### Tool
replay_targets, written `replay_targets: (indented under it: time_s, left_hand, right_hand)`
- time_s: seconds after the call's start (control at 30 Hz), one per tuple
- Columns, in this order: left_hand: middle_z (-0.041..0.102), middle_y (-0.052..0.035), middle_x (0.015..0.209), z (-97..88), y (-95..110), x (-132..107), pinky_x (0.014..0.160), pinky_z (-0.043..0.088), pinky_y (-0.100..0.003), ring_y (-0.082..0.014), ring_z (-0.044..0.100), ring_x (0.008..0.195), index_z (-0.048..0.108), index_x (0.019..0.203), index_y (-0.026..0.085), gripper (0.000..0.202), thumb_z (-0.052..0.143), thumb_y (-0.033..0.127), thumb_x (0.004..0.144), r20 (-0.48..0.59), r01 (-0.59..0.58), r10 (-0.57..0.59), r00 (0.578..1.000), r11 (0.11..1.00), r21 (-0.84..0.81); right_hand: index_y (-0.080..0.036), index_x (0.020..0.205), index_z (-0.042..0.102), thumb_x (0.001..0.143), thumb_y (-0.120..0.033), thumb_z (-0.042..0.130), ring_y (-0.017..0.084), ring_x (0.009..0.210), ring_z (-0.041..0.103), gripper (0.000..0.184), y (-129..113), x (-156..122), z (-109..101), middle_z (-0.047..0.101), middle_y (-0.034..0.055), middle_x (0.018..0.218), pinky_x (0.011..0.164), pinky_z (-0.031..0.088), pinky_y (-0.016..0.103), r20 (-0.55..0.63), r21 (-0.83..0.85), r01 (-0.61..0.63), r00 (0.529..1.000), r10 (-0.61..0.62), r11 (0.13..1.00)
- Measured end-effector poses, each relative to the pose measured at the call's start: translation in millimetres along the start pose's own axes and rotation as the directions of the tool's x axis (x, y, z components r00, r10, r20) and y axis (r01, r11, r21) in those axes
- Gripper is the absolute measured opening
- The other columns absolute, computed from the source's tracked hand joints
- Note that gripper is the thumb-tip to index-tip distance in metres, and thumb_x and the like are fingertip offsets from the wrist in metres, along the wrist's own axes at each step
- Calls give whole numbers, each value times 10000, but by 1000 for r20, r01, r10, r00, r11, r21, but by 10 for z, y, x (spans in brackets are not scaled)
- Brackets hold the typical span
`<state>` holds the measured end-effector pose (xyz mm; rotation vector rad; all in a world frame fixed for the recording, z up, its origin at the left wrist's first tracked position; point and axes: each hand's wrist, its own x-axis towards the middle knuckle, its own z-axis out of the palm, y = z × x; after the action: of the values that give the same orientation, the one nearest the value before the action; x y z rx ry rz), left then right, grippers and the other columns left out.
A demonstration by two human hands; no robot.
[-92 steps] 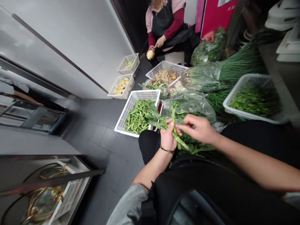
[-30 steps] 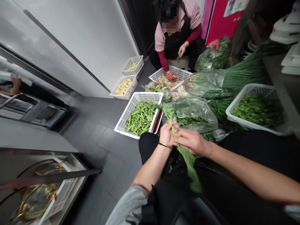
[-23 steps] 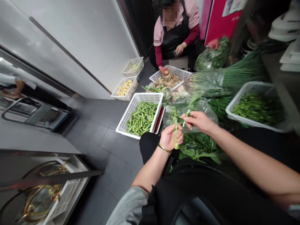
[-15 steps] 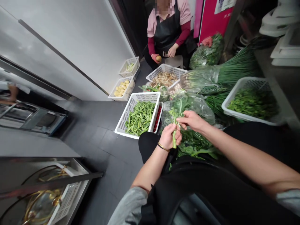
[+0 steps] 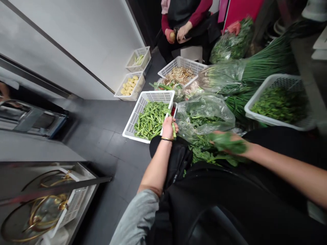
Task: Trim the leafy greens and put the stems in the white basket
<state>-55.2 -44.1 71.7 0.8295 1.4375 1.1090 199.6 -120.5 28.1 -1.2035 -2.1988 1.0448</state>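
My left hand (image 5: pixel 168 128) is closed round a trimmed green vegetable stem (image 5: pixel 174 130), by the near right edge of a white basket (image 5: pixel 129 126). Cut green stems (image 5: pixel 152 119) fill much of that basket. On the other side, my right hand (image 5: pixel 231 140) is smeared by motion. Loose green leaves (image 5: pixel 227 143) blur along with it and cover most of its fingers. Below and between the hands lies a heap of leafy greens (image 5: pixel 204 149), partly inside a clear plastic bag (image 5: pixel 204 105).
Farther off are baskets of potatoes (image 5: pixel 129 85), pale green pieces (image 5: pixel 138 60) and sliced brownish food (image 5: pixel 180 75). Bundled long green stalks (image 5: pixel 265 64) and a basket of greens (image 5: pixel 278 103) stand right. A co-worker (image 5: pixel 184 20) sits opposite, holding a potato. A metal rack (image 5: pixel 87 197) stands left.
My hands have moved apart: the left went left to the basket with the stem, the right swung right and down with leaves torn from it. The view has tilted slightly downward.
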Motion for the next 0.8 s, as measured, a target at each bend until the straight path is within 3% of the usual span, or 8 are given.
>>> replay_targets:
  time_s: [0.1, 0.2, 0.27, 0.4, 0.53, 0.63, 0.7, 0.8]
  left_hand:
    - [558, 8, 522, -497, 172, 336, 484, 412, -232, -135, 553, 444, 561, 916, 154, 347, 417, 467, 876, -108, -14, 66, 992, 905, 425]
    - [691, -139, 898, -917, 359, 556, 779, 475, -338, -249, 655, 885, 595, 1061, 110, 400, 508, 434, 843, -157, 12, 195, 968, 593, 805]
    - [634, -163, 1155, -997, 418, 629, 932, 416, -353, -267, 572, 1113, 578, 1160, 118, 465, 507, 452, 843, -66, -60, 269, 961, 438, 897]
    - [591, -90, 1262, -528, 202, 688, 964, 400, -278, -194, 560, 1138, 554, 1238, 169, 456, 399, 434, 902, 347, -393, 190, 918, 338, 855]
    - [556, -129, 1300, 258, -369, 776, 1001, 368, -293, -216, 520, 1185, 476, 1321, 118, 524, 501, 360, 857, 666, -655, -155, 729, 125, 746]
    - [466, -121, 1391, 593, -773, 889, 1022, 347, -363, -244, 419, 1276, 333, 1415, 170, 718, 620, 318, 774, 724, -770, -344, 599, 2, 638]
    - [477, -98, 1386, 663, -933, 962, 1003, 351, -450, -281, 394, 1287, 352, 1401, 239, 750, 671, 327, 728, 691, -779, -436, 577, -40, 626]
    - [658, -115, 1126, 667, -999, 1022, 914, 388, -507, -322, 534, 1119, 634, 1120, 222, 400, 669, 264, 724, 629, -766, -539, 560, -47, 641]
  right_hand:
    - [-141, 917, 631, 875, -319, 558, 131, 743, 609, 197, 168, 44, 15, 641, 60, 875, 653, 500, 267, 235, -252, -96, 959, 157, 963]
    - [-142, 853, 654, 820, -205, 578, 209, 750, 628, 103, 186, 352, -63, 664, 122, 821, 634, 459, 305, 307, -415, -86, 924, 229, 906]
    - [-177, 894, 660, 851, -232, 501, 231, 824, 635, 174, 206, 670, -167, 681, 122, 883, 690, 437, 307, 273, -482, -78, 933, 234, 873]
    - [-179, 913, 666, 850, -222, 443, 222, 914, 624, 235, 443, 1262, -250, 686, 108, 967, 763, 413, 278, 221, -550, -218, 893, 393, 806]
    - [-127, 939, 659, 752, -110, 544, 211, 881, 638, 220, 854, 1573, -80, 690, 144, 940, 724, 426, 248, 194, -570, -369, 808, 556, 735]
    - [-83, 1084, 593, 784, -150, 561, 193, 755, 652, 310, 1128, 1816, -181, 691, 149, 853, 667, 444, 241, 119, -545, -489, 760, 640, 681]
    - [-41, 1234, 465, 879, -234, 473, 173, 709, 646, 404, 1256, 2077, -470, 684, 162, 865, 642, 452, 234, 50, -504, -549, 752, 657, 667]
    - [11, 1389, 151, 985, -288, 150, 138, 823, 634, 502, 1367, 2509, -971, 617, 232, 1088, 660, 455, 213, -24, -444, -564, 784, 620, 696]
